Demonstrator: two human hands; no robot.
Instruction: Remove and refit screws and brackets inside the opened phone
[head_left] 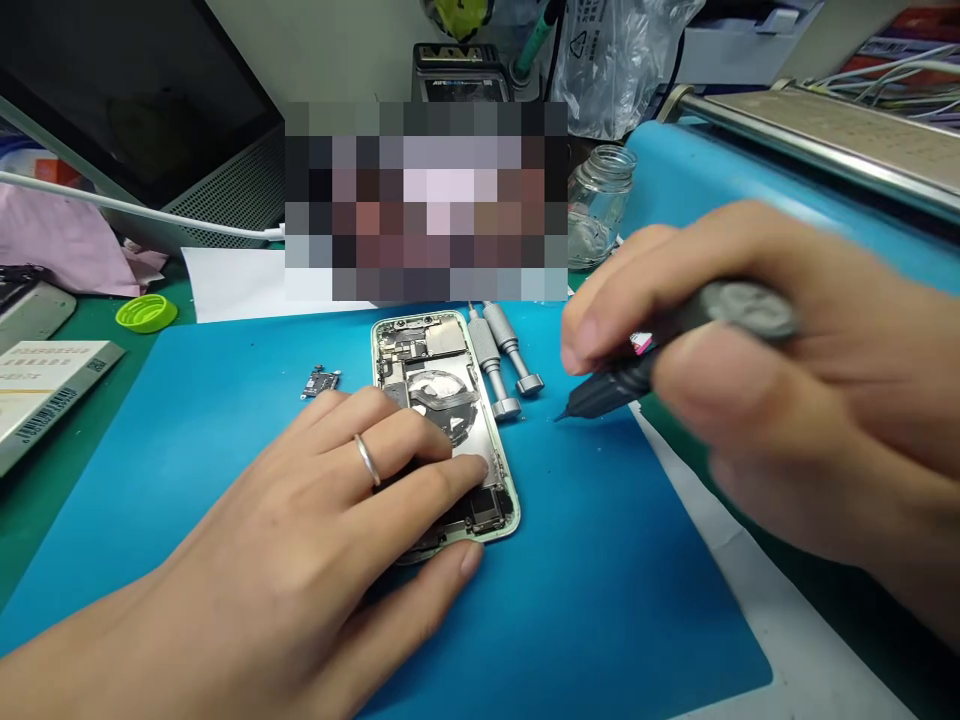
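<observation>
While hands (pixel 292 550) (pixel 825 400) touch phone (pixel 469 405), tool (pixel 615 390) — open jar (pixel 602 195), pale contents (pixel 591 244)

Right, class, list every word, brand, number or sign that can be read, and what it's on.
"AIFE", the rest unclear: black device.
Triangle sign: plastic bag; characters beside it too small to read.
White box: print too blurred to read.
Phone: any markings too small to read.

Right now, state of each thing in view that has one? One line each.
Phone: opened, internals exposed, lying on the mat
Left hand: resting on the phone, fingers spread
Right hand: closed around a tool
Black-tipped tool: gripped, tip clear of the phone
Silver tools: two, lying beside the phone
Glass jar: upright, uncapped
Green cap: lying loose
Monitor: screen dark
</observation>
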